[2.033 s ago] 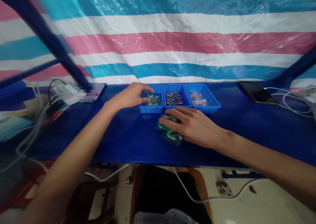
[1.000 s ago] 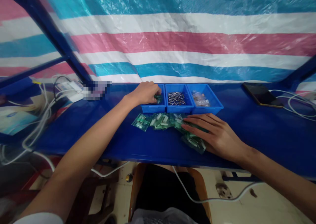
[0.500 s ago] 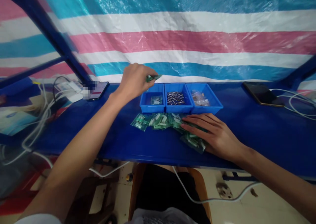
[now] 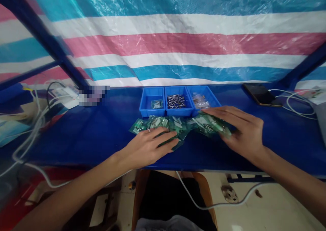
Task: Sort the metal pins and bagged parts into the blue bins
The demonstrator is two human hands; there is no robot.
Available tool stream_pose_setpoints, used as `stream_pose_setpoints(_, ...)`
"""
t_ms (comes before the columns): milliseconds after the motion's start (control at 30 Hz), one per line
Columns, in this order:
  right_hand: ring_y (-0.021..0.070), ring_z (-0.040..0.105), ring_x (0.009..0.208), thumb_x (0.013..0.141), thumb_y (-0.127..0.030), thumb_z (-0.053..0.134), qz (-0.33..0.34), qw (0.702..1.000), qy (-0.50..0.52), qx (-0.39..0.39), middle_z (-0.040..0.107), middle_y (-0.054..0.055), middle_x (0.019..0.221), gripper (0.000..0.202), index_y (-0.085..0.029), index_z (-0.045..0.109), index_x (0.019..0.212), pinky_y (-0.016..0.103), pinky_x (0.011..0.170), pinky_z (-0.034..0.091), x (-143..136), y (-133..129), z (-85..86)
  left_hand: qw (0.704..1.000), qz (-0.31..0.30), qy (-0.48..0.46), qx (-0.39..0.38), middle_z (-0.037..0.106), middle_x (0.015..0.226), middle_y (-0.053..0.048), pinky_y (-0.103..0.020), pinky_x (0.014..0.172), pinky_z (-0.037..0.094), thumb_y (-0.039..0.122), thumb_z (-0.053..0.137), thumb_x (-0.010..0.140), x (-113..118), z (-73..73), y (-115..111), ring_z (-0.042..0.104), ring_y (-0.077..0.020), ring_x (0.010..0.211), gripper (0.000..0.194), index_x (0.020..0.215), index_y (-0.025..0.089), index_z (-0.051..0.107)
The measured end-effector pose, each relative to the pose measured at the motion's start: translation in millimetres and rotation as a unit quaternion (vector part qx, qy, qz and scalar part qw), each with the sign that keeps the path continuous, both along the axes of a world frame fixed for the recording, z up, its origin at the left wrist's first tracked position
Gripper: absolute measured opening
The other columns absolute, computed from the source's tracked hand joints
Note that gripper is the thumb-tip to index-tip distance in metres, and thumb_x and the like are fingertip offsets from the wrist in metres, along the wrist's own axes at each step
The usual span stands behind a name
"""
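A row of small green packets [image 4: 156, 121] lies on the blue counter [image 4: 102, 136], just in front of three blue bins set side by side. The left hand [image 4: 146, 147] rests palm down over the near side of the row, fingers slightly spread and touching packets; whether its grip is closed on any, I can't tell, since the fingers cover them. The right hand [image 4: 241, 130] has its grip closed on a bunch of packets [image 4: 212, 124] at the row's right end, thumb below and fingers above, the bunch tilted. The left bin [image 4: 152, 113] holds a small packet [image 4: 157, 104], the middle bin [image 4: 179, 112] a heap of screws [image 4: 176, 101], and the right bin [image 4: 211, 95] some clear bags [image 4: 200, 101].
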State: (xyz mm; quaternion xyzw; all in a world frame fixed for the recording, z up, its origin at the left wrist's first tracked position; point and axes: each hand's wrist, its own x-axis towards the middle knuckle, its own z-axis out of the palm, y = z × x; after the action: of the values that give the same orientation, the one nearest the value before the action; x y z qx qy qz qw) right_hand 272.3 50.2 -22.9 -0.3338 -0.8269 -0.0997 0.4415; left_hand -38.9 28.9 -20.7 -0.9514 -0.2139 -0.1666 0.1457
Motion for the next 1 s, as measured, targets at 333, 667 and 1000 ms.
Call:
stream_pose_setpoints(333, 0.0296, 0.077, 0.106, 0.092, 0.001, 0.055, -0.027, 0.973, -0.225, 0.051, 0.082, 0.014, 0.122, 0.047, -0.014, 0.073, 0.133, 0.040, 0.082, 0.058, -9.5, 12.8, -2.9, 0.997, 0.059, -0.042, -0.032, 0.055, 0.162, -0.023, -0.054, 0.117, 0.058, 0.057, 0.049, 0.111, -19.4, -0.8, -15.5, 0.051, -0.0364, 0.154, 0.063, 0.156, 0.013, 0.050)
stream_pose_setpoints(667, 0.0362, 0.070, 0.120, 0.099, -0.004, 0.052, -0.009, 0.978, -0.211, 0.005, 0.075, 0.020, 0.135, 0.044, -0.011, 0.071, 0.137, 0.052, 0.093, 0.062, -10.5, 1.1, -8.9, 0.999, 0.039, -0.031, -0.012, 0.055, 0.162, -0.022, -0.061, 0.121, 0.053, 0.047, 0.066, 0.106, 4.6, -12.5, -46.6, 0.046, -0.0414, 0.157, 0.064, 0.157, 0.012, 0.051)
stream_pose_setpoints(1000, 0.0483, 0.044, 0.157, 0.108, -0.038, 0.060, -0.018, 0.967, -0.246, -0.058, 0.039, 0.025, 0.173, 0.057, -0.018, 0.050, 0.161, 0.069, 0.113, 0.052, 10.9, -32.5, -23.7, 0.963, 0.242, -0.088, -0.075, 0.057, 0.163, -0.011, -0.057, 0.115, 0.061, 0.045, 0.050, 0.113, -56.3, -18.2, -37.5, 0.054, -0.0358, 0.152, 0.048, 0.154, 0.022, 0.058)
